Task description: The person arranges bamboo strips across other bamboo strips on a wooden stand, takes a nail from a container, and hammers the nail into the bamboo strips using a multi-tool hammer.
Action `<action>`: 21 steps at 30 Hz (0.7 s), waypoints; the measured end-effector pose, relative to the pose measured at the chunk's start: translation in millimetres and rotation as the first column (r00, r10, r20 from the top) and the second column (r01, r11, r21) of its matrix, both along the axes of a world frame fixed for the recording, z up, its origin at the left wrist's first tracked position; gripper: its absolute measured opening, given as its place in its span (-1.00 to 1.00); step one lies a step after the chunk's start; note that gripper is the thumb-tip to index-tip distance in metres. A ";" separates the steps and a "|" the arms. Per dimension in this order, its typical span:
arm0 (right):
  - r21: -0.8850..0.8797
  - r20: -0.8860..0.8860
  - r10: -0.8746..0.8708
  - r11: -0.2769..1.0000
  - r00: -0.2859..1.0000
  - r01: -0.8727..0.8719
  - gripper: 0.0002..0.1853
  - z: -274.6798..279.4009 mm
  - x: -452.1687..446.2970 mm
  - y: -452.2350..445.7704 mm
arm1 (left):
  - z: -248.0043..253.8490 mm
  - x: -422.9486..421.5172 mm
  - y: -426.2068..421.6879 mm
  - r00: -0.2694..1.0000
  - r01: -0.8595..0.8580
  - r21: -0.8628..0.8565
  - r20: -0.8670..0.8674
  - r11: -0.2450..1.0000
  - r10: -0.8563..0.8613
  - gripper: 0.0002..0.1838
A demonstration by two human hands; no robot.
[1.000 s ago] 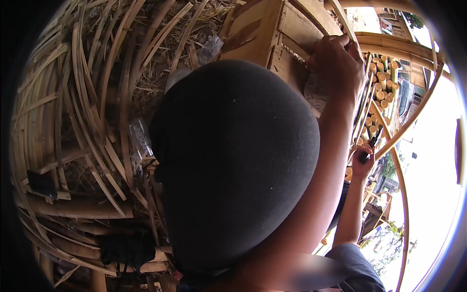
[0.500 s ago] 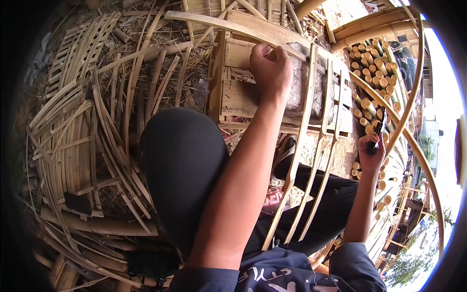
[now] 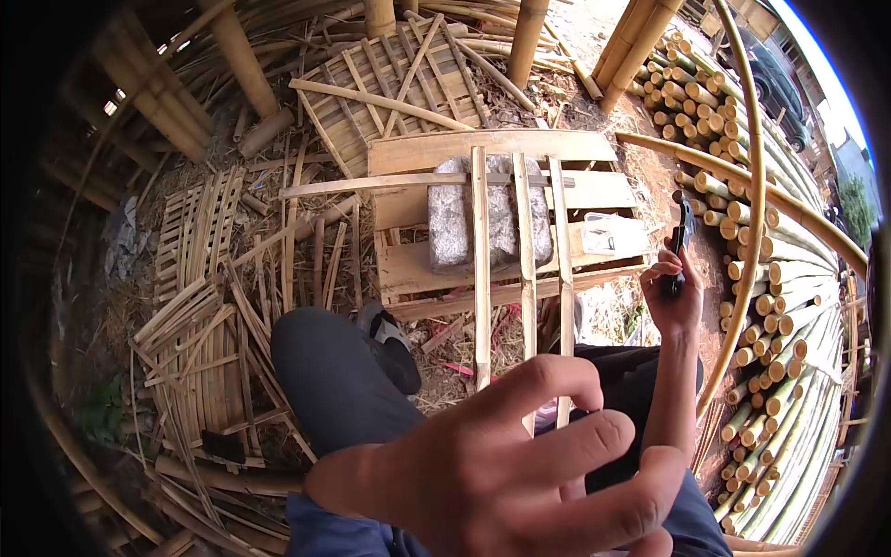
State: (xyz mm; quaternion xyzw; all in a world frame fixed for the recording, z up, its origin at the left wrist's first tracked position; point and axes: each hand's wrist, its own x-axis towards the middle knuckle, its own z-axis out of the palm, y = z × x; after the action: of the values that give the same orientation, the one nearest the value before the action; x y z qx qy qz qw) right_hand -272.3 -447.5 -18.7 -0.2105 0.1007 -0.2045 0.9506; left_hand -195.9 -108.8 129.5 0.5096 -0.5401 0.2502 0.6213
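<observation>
My left hand (image 3: 510, 464) is large in the foreground at the bottom centre, its fingers apart and bent, with nothing seen in it. At the right, my right hand (image 3: 676, 297) is closed around the dark handle of a hammer (image 3: 684, 227), held upright. Three long bamboo strips (image 3: 481, 269) lie side by side, their far ends over a grey stone block (image 3: 455, 223) on a low wooden crate (image 3: 404, 265). A crosswise strip (image 3: 371, 184) meets them on the block. A small clear packet (image 3: 608, 234) rests on the crate's right part.
Cut bamboo poles (image 3: 780, 306) are stacked at the right. A curved bamboo pole (image 3: 754, 186) arches beside my right hand. Woven bamboo panels (image 3: 390, 88) and loose strips (image 3: 209, 371) lie behind and left. My bent knee (image 3: 325, 371) stands left of centre.
My left hand has come back from the crate towards me, and its fingers have spread. The view has shifted to show the whole crate. My right hand still holds the hammer.
</observation>
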 end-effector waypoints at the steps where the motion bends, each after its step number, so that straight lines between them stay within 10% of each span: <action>1: -0.014 0.021 0.012 1.000 1.000 -0.012 -0.72 3.6 -1.3 2.0 | -0.3 -8.2 -6.4 0.999 -0.013 -0.106 0.040 0.994 0.017 -0.89; 6: -0.058 0.041 0.009 0.998 0.999 -0.007 -0.71 14.0 -10.5 -0.3 | 6.7 -28.8 -22.6 0.998 0.013 -0.279 0.064 0.960 0.005 -0.92; 12: -0.073 -0.016 0.002 0.997 1.000 -0.003 -0.66 10.1 -17.9 0.5 | -5.4 -3.1 35.5 0.922 0.264 0.114 -0.320 0.958 -0.216 -0.96; 14: -0.205 -0.159 -0.041 0.979 0.987 0.007 -0.74 6.4 -18.8 3.5 | -47.1 16.0 18.9 0.804 0.204 0.057 -0.580 0.977 -0.135 -0.79; 17: -0.407 -0.389 -0.138 0.913 0.911 -0.036 -0.66 11.7 -3.6 26.7 | -134.4 27.9 19.6 0.568 0.057 0.608 -0.672 0.792 0.475 -0.59; 21: -0.381 -0.574 0.004 0.884 0.819 -0.271 -0.23 -6.7 6.7 53.0 | -208.8 -18.3 23.0 0.165 0.381 0.395 -0.919 0.836 0.359 -0.54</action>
State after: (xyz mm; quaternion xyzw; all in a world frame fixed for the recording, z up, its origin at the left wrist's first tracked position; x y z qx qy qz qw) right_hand -265.7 -394.5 -25.4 -0.4800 0.3077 -0.0805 0.8176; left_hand -214.2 -85.8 -79.3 0.6958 -0.0564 -0.3118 0.6446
